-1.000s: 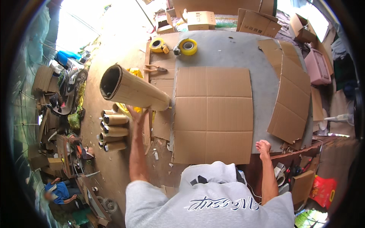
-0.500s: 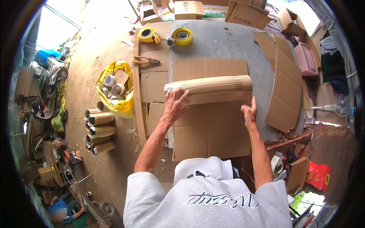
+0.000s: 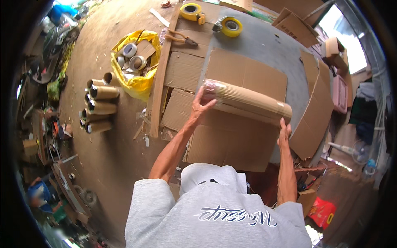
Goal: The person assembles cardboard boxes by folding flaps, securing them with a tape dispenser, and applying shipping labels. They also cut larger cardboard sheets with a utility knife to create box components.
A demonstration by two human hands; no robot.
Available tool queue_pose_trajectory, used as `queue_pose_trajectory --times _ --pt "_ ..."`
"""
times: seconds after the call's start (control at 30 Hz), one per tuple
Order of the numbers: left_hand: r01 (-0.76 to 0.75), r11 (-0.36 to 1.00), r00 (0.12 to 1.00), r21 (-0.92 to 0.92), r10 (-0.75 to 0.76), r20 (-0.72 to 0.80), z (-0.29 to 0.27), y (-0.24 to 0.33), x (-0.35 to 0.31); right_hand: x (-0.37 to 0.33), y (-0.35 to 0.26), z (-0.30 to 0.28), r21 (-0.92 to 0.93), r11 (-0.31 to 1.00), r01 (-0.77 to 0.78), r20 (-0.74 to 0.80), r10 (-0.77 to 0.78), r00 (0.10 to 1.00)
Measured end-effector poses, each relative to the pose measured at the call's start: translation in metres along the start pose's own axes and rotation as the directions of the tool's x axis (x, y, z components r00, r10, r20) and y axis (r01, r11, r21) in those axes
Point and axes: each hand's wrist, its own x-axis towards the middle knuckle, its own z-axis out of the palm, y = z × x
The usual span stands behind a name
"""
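A long tan roll of ribbed cardboard (image 3: 252, 99) lies across a flat cardboard sheet (image 3: 233, 142), with clear shiny film or tape at its left end. Around that left end my left hand (image 3: 202, 106) is closed, thumb and fingers spread over the edge. My right hand (image 3: 284, 131) presses its fingers against the roll's right end, so the roll sits between both hands. The sheet rests on a grey tabletop (image 3: 256, 35).
Pliers (image 3: 181, 39), a tape roll (image 3: 190, 12) and a tape dispenser (image 3: 230, 27) lie on the table's far left. Left of it stand a yellow bag (image 3: 142, 89) of used tape rolls and several stacked cardboard tubes (image 3: 103, 107). Bent cardboard (image 3: 308, 120) lies right. Another person (image 3: 43, 196) is lower left.
The view has swung, so table and roll appear tilted down to the right. My right hand, beside the roll's lower right corner before, now touches its right end. My left hand has slid onto the left end.
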Motion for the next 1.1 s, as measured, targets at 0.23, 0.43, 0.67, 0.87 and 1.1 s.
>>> queue_pose_trajectory --times 0.23,0.43,0.67,0.87,1.1 --pt "-0.084 0.987 0.967 0.14 0.114 -0.227 0.006 -0.048 -0.028 -0.006 0.067 -0.058 -0.009 0.991 -0.131 0.112 0.131 0.985" --pt "0.026 0.944 0.913 0.329 0.112 -0.392 0.008 -0.074 -0.029 -0.027 0.039 -0.045 0.069 0.984 -0.163 0.172 0.15 0.974" --pt "0.008 0.972 0.95 0.234 0.065 -0.304 -0.006 -0.07 -0.022 -0.026 0.044 -0.047 0.025 0.989 -0.144 0.166 0.138 0.976" --pt "0.01 0.897 0.921 0.442 0.164 -0.353 0.001 -0.07 -0.024 0.064 -0.026 -0.025 -0.686 0.664 0.298 -0.016 -0.423 0.906" --pt "0.016 0.864 0.924 0.503 0.18 -0.338 0.004 -0.061 -0.027 0.182 -0.135 0.213 -0.408 0.217 0.887 0.773 -0.435 0.462"
